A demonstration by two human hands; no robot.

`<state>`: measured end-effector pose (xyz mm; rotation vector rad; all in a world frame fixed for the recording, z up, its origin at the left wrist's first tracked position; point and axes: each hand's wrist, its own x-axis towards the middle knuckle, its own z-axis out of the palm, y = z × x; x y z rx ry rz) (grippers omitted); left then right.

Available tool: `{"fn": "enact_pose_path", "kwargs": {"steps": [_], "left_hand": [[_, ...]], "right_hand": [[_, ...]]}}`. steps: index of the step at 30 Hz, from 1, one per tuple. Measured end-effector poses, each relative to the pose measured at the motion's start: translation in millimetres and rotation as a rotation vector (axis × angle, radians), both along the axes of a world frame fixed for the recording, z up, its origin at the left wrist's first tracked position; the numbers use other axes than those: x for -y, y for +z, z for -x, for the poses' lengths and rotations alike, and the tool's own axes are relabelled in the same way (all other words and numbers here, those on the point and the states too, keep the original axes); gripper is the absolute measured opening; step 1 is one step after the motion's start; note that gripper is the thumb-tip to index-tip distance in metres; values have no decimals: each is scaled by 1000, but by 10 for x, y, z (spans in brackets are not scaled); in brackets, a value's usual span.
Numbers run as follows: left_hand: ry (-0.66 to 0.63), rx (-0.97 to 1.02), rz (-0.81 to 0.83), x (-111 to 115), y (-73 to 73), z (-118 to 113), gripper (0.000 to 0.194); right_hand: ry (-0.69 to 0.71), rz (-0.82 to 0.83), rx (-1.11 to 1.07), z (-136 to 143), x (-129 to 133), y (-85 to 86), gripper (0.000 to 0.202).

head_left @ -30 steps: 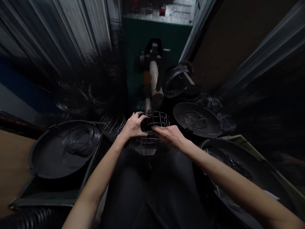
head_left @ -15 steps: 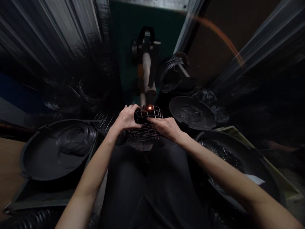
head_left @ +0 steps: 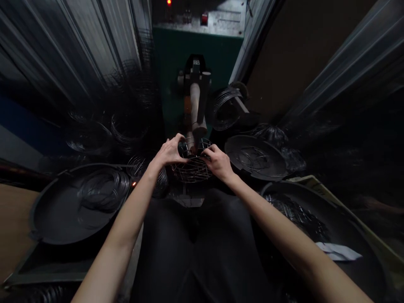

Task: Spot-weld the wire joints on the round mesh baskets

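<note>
- Under the tip of the welding arm (head_left: 196, 110), straight ahead of the person's lap, a small wire basket (head_left: 192, 165) is held between both hands.
- The left hand (head_left: 168, 152) curls around the basket's left rim, fingers hooked over the top ring; the right hand (head_left: 218, 162) closes on its right rim in the same way.
- The basket looks light and open, made of thin rings and ribs; it is probably stiff enough to hold shape but could bend if squeezed hard.
- The rim rings seem the best places to take hold, since the thin ribs give little purchase.
- Its round axis tilts up and away from the person, the open mouth facing the arm.
- Dark pans hold loose wire rings at the left (head_left: 72, 204) and at the right (head_left: 254, 156).
</note>
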<state>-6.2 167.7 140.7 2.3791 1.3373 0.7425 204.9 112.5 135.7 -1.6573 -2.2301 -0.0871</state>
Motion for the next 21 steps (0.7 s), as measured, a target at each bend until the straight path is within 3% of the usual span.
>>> {"fn": "enact_pose_path", "kwargs": {"steps": [4,7,12,14,16,19,21], "left_hand": [[-28,0,20,-156,-2,-18,76],[-39,27,20,-198,-20,-20,77],[-92,274,151,-262,-60,159,87],[-59,449,186,-341,-123,307,76],[-21,492,220,-433,-229,445,60],[9,346,291,-555,-427,536,40],[26,269,265,-620,-534,508,30]], "right_hand": [[-35,-7,-14,4,-140,-46,15],[12,-13,-45,-60,-156,-47,16],[179,-52,-214,-299,-365,163,23],[184,-46,-133,-336,-609,270,24],[205,40,17,-308,-896,336,26],[273,209,154,-213,-1260,327,18],[298,215,134,-174,-1395,266,14]]}}
